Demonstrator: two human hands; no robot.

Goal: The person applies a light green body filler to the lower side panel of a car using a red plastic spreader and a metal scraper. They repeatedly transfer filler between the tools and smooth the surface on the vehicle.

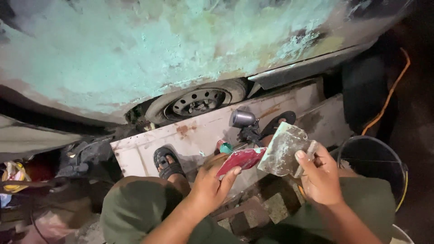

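Two hands work over the knees: the left hand (209,183) pinches a red, paste-smeared flat scraper (241,159) against the grey putty-caked steel trowel (283,150) gripped by the right hand (320,176), best wiped with firm even strokes below the patchy green-filled car panel (149,49).

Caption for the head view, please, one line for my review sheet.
Crouched beside a sanded car body, left hand holds a red-smeared scraper against the grey-caked spreader in right hand.

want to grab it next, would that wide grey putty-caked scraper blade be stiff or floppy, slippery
Wide grey putty-caked scraper blade probably stiff: it juts flat from the right hand without sagging. Crusted filler likely gives grip, not slip. Thin, so probably light.
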